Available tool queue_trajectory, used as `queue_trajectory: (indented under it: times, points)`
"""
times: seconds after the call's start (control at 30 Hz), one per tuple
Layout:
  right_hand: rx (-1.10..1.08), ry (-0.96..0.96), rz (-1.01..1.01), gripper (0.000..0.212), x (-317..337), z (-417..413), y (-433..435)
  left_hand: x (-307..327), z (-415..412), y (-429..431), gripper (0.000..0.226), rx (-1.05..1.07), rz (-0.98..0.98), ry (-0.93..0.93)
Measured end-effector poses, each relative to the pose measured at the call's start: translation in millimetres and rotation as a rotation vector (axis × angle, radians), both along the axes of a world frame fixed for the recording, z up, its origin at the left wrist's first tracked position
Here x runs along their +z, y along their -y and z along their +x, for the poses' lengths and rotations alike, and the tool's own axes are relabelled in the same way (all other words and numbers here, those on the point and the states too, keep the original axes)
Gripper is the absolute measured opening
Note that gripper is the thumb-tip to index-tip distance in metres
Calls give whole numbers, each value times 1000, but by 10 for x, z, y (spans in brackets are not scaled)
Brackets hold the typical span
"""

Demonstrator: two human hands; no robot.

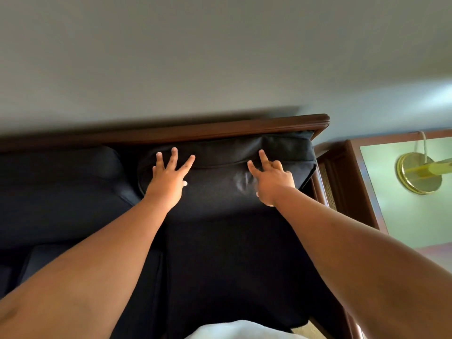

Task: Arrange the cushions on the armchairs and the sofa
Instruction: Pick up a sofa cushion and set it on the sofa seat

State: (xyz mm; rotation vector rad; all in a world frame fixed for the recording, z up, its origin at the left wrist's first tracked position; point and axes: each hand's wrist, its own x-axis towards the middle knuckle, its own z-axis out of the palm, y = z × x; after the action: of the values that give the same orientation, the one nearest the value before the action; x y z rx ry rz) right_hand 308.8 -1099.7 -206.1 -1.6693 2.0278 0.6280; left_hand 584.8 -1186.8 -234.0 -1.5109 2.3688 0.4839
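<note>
Head view, looking down onto the sofa.

- Task item: black back cushion, standing upright against the sofa's wooden top rail, at the 3 o'clock end of the sofa. Its piped seam runs across the upper part. A pale sheen shows on the fabric just beside the right hand.
- Left hand: laid flat on the cushion's 9 o'clock half, fingers straight and spread apart, thumb out toward 3 o'clock. Nothing is gripped; the palm presses on the fabric.
- Right hand: on the cushion's 3 o'clock half. Two fingers are straight and point toward 12 o'clock, touching the fabric near the seam; the others are bent. No fold of cloth is visibly pinched.
- Second black back cushion sits at 9 o'clock of the first, leaning on the same rail, just beside it.
- Both forearms reach in from 6 o'clock over the dark seat.
- At 3 o'clock of the sofa: a wood-framed, glass-topped bench carrying a round brass lamp base.
- Plain wall at 12 o'clock.
- White cloth at the 6 o'clock edge; I cannot tell what it is.
</note>
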Motion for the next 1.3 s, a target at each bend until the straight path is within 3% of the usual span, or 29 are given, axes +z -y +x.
queue_trajectory:
  times: [0.33,0.53,0.67,0.83,1.0,1.13,1.3]
  points:
    - [14,-63,71,111,136,69,-3,94,113,45,76,-2,113,-159]
    - [-141,-56,70,99,309,584,-123,157,621,-678,82,-70,-97,-174]
    - [-78,100,-86,80,336,1081,-476,0,1290,-1389,76,44,133,-120]
    - [21,379,82,60,131,1780,-1103,-110,2185,-2139,60,215,457,-44]
    - [79,452,146,49,190,2289,-1482,19,2768,-2429,51,298,425,-58]
    - [88,523,129,46,442,2584,-1574,330,2947,-2495,46,488,367,-233]
    - [9,708,24,42,766,2826,-1750,648,2915,-2727,26,741,365,-636]
